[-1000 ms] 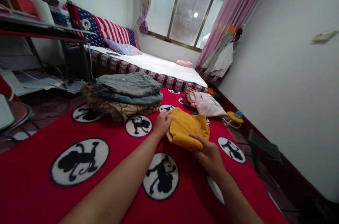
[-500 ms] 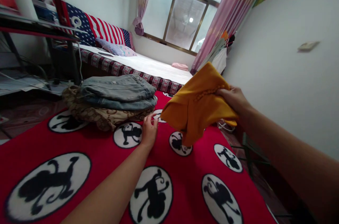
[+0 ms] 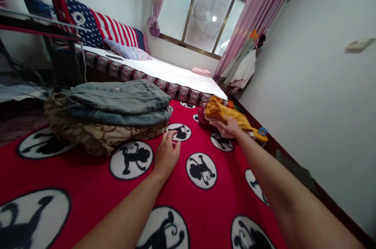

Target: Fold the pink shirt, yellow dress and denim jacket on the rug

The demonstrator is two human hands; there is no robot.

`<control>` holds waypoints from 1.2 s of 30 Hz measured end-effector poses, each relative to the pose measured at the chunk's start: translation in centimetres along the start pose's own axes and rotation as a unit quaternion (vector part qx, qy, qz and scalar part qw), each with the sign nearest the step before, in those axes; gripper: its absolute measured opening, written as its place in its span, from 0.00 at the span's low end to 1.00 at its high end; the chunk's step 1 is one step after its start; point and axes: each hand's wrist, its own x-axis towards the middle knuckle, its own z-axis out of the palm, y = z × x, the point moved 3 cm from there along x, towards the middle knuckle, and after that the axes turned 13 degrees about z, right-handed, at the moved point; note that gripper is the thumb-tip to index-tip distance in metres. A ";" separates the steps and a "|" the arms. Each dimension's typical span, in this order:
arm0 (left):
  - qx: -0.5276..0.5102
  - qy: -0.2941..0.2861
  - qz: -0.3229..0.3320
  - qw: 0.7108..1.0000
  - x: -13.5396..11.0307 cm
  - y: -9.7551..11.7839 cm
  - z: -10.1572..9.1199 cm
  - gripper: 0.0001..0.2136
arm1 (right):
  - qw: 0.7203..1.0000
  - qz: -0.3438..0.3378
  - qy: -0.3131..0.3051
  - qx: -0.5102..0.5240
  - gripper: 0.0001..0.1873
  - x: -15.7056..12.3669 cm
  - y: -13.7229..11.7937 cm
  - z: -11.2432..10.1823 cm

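Note:
A folded yellow garment (image 3: 232, 113) lies on a small pile of clothes at the far right of the red blanket (image 3: 202, 202). My right hand (image 3: 231, 126) rests against the near side of that pile, its fingers stretched out and touching the cloth. Pink and dark red fabric shows beneath the yellow piece. Near the middle of the blanket is my left hand (image 3: 168, 151), fingers loosely bent and apart, holding nothing. To its left sits a folded denim jacket (image 3: 117, 100) on top of a brown patterned garment (image 3: 126, 131).
A bed with a white sheet (image 3: 164, 68) stands behind the blanket, below the window. At the left is a cluttered desk (image 3: 38, 31). Clothes (image 3: 242, 66) hang by the pink curtain at the right. A blue object (image 3: 262, 131) lies at the pile's right end.
The yellow garment went from the air, in my right hand's grip, down onto the far right pile. My right hand's fingers have loosened. My left hand stays low over the blanket.

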 end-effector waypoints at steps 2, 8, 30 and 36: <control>0.009 -0.011 0.000 1.000 0.0 0.0 0.1 0.16 | 1.000 0.005 -0.005 -0.029 0.43 -1.7 -0.8 3.5; 0.023 -0.032 -0.002 0.999 0.0 0.1 0.1 0.16 | 0.997 0.005 0.078 -0.014 0.41 -5.2 -0.9 6.6; 0.009 -0.075 0.054 0.996 -0.5 0.7 -1.0 0.12 | 0.998 0.019 -0.066 -0.008 0.33 -21.2 -2.3 3.8; 0.023 -0.122 0.085 0.989 -1.2 1.3 -1.2 0.12 | 0.998 -0.013 -0.055 0.029 0.31 -24.3 -1.9 2.9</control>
